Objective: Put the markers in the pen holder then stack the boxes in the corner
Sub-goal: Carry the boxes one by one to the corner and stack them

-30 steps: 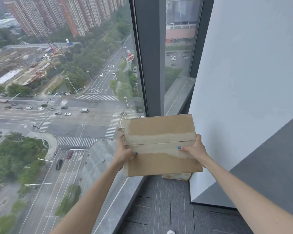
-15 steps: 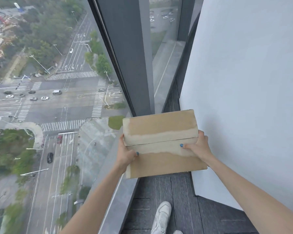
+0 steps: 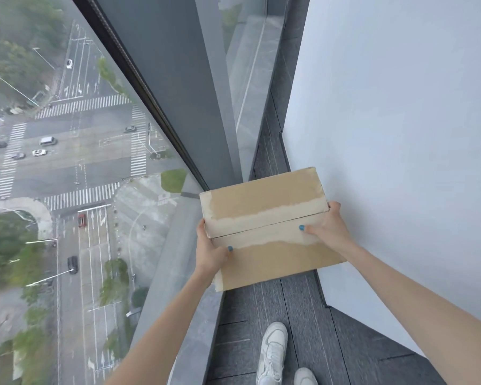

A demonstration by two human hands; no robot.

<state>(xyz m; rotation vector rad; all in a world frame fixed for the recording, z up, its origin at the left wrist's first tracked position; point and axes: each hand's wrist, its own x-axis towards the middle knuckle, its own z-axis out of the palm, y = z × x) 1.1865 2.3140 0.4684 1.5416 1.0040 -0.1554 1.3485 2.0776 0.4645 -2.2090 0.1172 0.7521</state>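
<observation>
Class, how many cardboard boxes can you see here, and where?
1. The cardboard box is held between the left hand and right hand, over the floor beside the white wall. Others may be hidden beneath it.

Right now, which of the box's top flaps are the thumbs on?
The box's near flap, below the seam: left hand and right hand thumbs both lie on it, none on the far flap.
</observation>
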